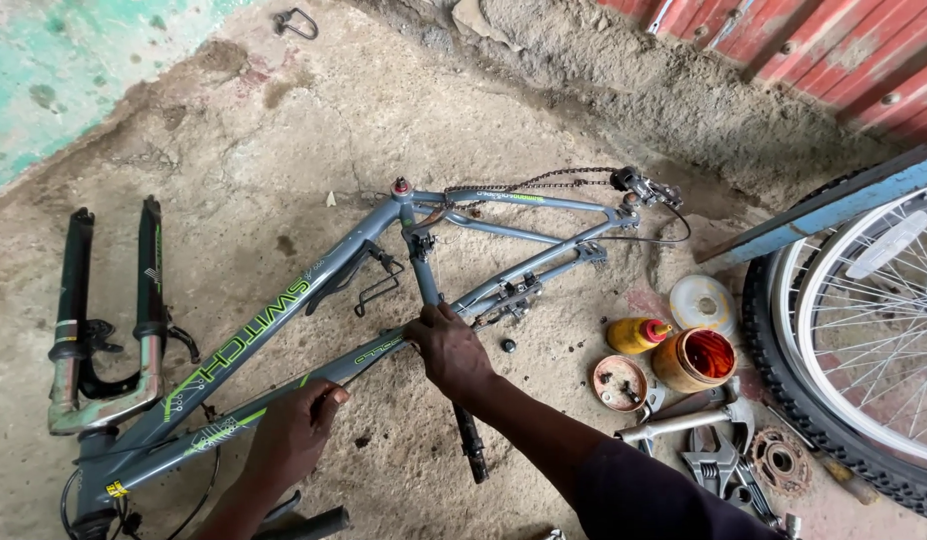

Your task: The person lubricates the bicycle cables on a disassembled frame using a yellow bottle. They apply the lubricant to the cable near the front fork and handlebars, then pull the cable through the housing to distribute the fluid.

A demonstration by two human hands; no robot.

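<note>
One head camera looks steeply down—close over the concrete floor (283,130) (no second view).

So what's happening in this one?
A person is working on a grey bicycle frame lying flat on a concrete floor. The left hand presses on the down tube; the right hand grips near the bottom bracket. A detached fork lies to the left; tools, a grease tub and a wheel sit to the right.

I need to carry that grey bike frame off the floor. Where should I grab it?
Probably the long down tube of the frame, from above: it lies flat, bare and slim enough to wrap. Avoid the rear end, where the chain hangs loose.
</note>
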